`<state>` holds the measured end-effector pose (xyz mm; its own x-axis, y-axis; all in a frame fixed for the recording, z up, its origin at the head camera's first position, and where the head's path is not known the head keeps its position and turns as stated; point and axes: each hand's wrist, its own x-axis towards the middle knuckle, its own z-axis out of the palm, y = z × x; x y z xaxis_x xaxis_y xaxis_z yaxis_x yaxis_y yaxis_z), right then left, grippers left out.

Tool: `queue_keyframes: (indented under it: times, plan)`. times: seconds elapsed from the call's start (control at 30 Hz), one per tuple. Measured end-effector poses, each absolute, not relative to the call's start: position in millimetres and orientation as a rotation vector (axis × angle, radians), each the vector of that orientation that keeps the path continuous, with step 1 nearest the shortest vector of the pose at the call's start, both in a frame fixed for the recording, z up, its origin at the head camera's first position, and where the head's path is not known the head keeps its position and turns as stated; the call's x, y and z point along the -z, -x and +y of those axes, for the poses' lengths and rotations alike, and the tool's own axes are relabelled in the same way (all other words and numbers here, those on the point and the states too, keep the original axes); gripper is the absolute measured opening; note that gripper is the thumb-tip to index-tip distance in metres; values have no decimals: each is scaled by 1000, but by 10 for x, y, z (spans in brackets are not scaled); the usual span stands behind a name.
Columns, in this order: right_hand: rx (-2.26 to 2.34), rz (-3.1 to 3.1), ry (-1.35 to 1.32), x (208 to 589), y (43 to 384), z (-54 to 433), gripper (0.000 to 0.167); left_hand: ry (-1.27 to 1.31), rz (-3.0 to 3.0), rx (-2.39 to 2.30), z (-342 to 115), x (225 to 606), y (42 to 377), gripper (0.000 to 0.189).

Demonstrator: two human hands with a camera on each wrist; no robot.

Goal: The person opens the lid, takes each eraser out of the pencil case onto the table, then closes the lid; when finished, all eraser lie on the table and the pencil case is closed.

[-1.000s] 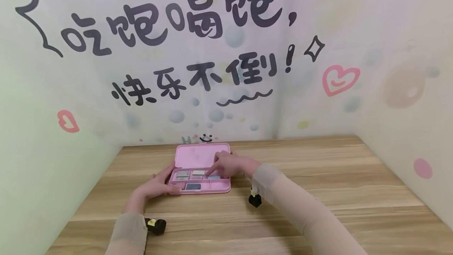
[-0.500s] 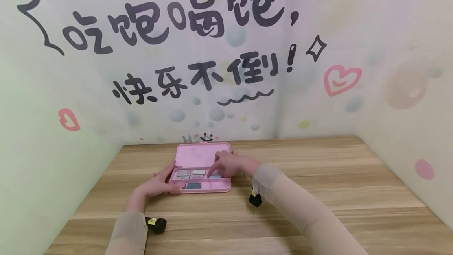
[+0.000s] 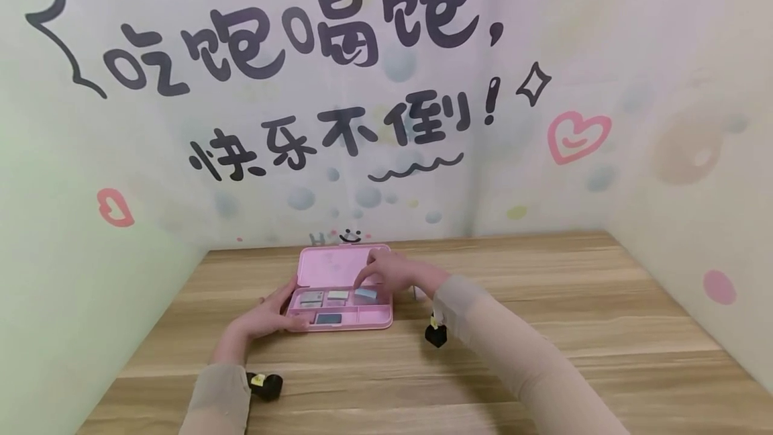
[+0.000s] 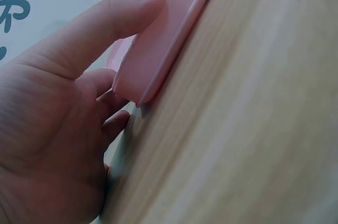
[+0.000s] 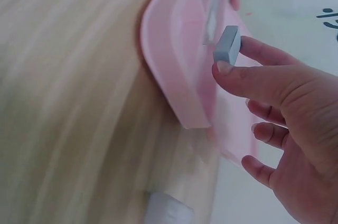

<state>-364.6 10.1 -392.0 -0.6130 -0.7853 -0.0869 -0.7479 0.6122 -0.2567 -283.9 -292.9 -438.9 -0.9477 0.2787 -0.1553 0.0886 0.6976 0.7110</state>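
Observation:
A pink hinged case (image 3: 376,316) lies on the table with its lid tipped back and its divided tray facing up. My left hand (image 3: 262,317) grips the tray's left end, thumb over the front rim (image 4: 182,28) and fingers along the side. My right hand (image 3: 392,272), over the back right compartment, pinches a small light-blue rectangular block (image 5: 227,44) between thumb and index finger. The other fingers are loosely bent. In the tray sit a pale block (image 3: 338,295), a grey-white block (image 3: 312,297) at back left and a dark blue-grey block (image 3: 329,319) in front.
A whitish block (image 5: 169,211) lies on the wood-grain table (image 3: 513,287), just right of the case and partly behind my right wrist. A printed wall covering (image 3: 272,207) rises directly behind the case, and side walls flank the table.
The light-blue block has come up tilted between my right fingers, from lying in its compartment. My right hand has risen slightly. The left hand stays on the case.

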Motion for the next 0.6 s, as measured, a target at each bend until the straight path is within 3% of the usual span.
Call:
queue_keyframes:
  times: [0.6]
  plan:
    - [810, 2611, 1146, 3895, 3564, 500, 35, -290, 2639, -1122, -2920, 4360, 2802, 116]
